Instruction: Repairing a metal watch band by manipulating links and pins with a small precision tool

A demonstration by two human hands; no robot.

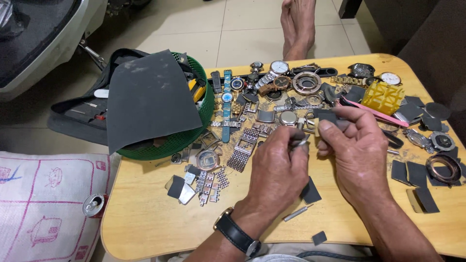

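A small metal part [300, 143] is pinched in the left hand [276, 170], right of the green basket [194, 131]. A sandpaper block [324, 122] is clamped in the right hand [357, 153], touching the part, farther right of the basket.

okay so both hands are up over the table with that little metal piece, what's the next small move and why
Probably rub the small metal part, pinched in the left hand, against the dark abrasive block that the right hand holds at its fingertips. The two already meet, and cut sandpaper scraps lie below.
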